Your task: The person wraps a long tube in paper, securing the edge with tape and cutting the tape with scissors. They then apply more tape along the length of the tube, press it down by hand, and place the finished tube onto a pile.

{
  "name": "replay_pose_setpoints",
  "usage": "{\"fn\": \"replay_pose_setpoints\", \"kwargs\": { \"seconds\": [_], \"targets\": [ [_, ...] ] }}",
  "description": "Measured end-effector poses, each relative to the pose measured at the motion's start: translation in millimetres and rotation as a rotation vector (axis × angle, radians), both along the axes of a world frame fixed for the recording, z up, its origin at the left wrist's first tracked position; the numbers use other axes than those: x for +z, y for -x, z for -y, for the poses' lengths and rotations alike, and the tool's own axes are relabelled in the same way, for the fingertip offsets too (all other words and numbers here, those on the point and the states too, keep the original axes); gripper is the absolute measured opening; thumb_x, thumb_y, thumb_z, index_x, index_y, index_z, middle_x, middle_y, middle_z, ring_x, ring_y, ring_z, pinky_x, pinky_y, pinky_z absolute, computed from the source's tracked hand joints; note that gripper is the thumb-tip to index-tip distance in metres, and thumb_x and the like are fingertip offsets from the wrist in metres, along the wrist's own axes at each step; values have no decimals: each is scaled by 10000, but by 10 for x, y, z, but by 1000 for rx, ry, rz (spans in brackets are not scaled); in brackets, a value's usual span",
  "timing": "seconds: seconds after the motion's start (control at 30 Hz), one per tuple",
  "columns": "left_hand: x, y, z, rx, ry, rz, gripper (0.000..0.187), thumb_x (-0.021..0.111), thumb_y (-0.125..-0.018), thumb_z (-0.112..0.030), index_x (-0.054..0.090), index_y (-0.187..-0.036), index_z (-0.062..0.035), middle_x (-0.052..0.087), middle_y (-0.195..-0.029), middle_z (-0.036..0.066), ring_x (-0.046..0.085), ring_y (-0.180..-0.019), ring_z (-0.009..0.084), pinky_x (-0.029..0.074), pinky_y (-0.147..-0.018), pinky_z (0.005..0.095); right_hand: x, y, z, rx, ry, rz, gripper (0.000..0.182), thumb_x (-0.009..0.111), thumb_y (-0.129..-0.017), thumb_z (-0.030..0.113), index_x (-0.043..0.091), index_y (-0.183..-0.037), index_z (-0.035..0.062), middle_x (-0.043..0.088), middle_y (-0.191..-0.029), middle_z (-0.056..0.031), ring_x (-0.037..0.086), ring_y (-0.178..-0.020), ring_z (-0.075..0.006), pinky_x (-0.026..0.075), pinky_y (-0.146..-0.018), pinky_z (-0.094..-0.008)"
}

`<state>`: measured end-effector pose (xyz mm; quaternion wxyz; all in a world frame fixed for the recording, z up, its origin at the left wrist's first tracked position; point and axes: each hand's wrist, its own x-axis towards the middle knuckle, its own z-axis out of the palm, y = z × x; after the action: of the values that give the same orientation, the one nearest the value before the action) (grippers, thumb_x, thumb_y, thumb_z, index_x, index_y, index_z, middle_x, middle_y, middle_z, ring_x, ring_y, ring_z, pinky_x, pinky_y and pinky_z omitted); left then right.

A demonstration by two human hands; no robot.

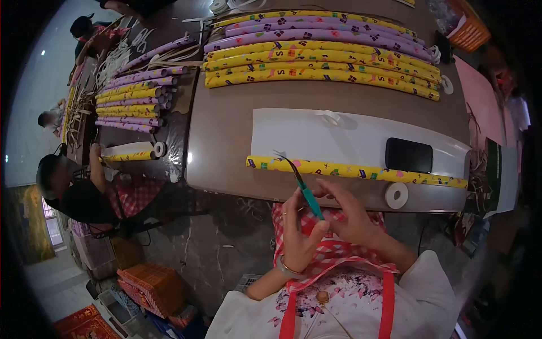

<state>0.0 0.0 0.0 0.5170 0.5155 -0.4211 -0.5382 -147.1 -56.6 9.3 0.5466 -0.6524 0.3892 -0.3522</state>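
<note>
My left hand is closed on a pair of teal-handled tweezers, whose dark curved tips point up and left over the roll's edge. Close beside the handle, my right hand has its fingers bent and apart; whether it touches the handle is hard to tell. Just beyond my hands lies a yellow patterned paper roll, partly unrolled to a white sheet. A black phone rests on the sheet, and a small white ring lies at its far edge. A white tape roll sits near the table's front edge.
Several yellow and purple rolls lie across the back of my table. At the left table, more rolls are stacked, and a co-worker sits by a yellow roll. An orange basket stands far right; red crates are on the floor.
</note>
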Motion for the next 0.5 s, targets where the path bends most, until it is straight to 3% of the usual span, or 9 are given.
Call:
{"fn": "replay_pose_setpoints", "kwargs": {
  "seconds": [0.07,0.2,0.27,0.3,0.33,0.37,0.43,0.5],
  "targets": [
    [-55,-20,32,-2,-19,134,815,768,-798,-269,294,-1403,4,434,-1249,118,502,-1134,229,418,-986,351,10,39,67,49,5,35,547,678,-834,50,460,-1336,33,549,-1196,-148,561,-1144,-270,480,-961,-352],
    [-22,49,1,53,-64,-48,580,766,-807,-210,442,-1237,7,472,-1172,87,517,-975,132,457,-837,277,6,169,-41,70,-220,81,534,720,-783,21,515,-1276,11,569,-1102,-110,584,-1049,-199,499,-885,-308],
    [50,-37,17,88,-194,-128,511,756,-815,-185,470,-1194,2,480,-1136,74,516,-937,110,454,-801,257,-72,216,-58,56,-403,262,500,749,-760,50,561,-1220,5,561,-1052,-64,576,-955,-140,489,-809,-263],
    [70,-63,19,105,-329,-227,441,746,-824,-161,497,-1152,-2,488,-1101,61,515,-899,87,450,-764,236,-46,276,-45,93,-446,86,471,763,-766,105,585,-1191,10,551,-996,-25,560,-887,-106,461,-778,-236],
    [54,-75,35,117,-274,-206,295,687,-868,-97,525,-1097,-6,527,-998,32,520,-827,68,439,-701,216,-26,237,-40,113,-453,87,471,763,-766,105,585,-1191,10,551,-996,-25,560,-887,-106,461,-778,-236],
    [3,-86,47,135,-279,-206,295,687,-868,-97,525,-1097,-6,527,-998,32,520,-827,68,439,-701,216,-6,205,-46,81,-578,219,451,761,-776,140,597,-1178,17,564,-995,-23,566,-885,-100,465,-782,-238],
    [-67,-101,147,302,65,340,233,638,-899,-61,526,-1095,-4,549,-920,11,520,-767,69,425,-657,203,-5,160,-56,50,-702,345,435,760,-786,175,609,-1164,24,577,-993,-22,572,-883,-95,469,-787,-240],
    [-31,-159,226,303,46,417,152,581,-946,-104,540,-1058,-9,571,-855,-8,519,-708,68,418,-633,201,-60,119,-83,112,-897,487,382,717,-840,178,600,-1168,20,601,-1001,-34,586,-883,-100,475,-800,-246]
  ]
}}
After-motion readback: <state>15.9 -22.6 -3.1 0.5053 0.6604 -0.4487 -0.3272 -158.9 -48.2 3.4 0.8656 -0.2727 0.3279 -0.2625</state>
